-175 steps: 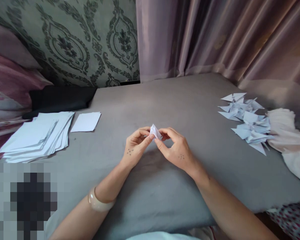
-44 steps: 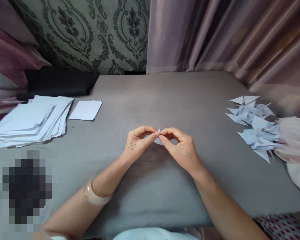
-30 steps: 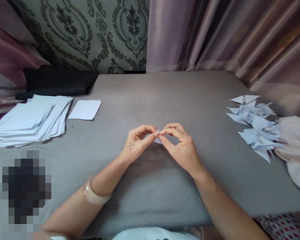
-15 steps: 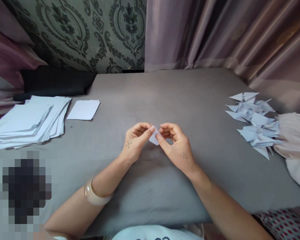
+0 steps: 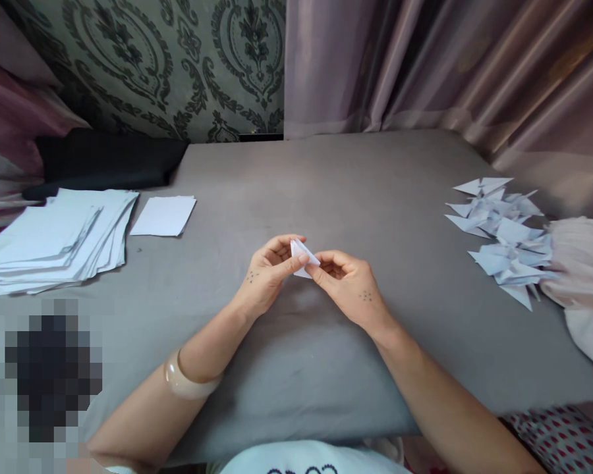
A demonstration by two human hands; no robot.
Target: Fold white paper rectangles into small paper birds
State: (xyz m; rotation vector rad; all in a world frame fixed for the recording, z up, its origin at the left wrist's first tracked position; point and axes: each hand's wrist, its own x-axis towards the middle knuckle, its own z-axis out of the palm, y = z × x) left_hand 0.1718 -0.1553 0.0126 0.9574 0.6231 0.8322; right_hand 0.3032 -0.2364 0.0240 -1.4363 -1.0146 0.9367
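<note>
A small folded white paper (image 5: 300, 251) is held between both hands above the middle of the grey-covered table (image 5: 316, 191). My left hand (image 5: 273, 270) is closed on its left side, the thumb pressed across its front and the fingers behind. With thumb and fingertips, my right hand (image 5: 346, 280) pinches the lower right corner of the same paper. Layered flaps show at its top, and a point sticks out to the right. Part of the paper is hidden by my thumbs.
Big white sheets (image 5: 54, 240) lie stacked at the left, beside a smaller pile of square paper (image 5: 163, 216). Folded paper pieces with pointed ends (image 5: 511, 243) are heaped at the right, against a pale cloth (image 5: 580, 263). A black cloth-like item (image 5: 109, 158) rests at the back left.
The paper has turned in my hands and now shows more of its layered flaps. My left hand has risen slightly, and my right fingers have closed in on the paper's right corner.
</note>
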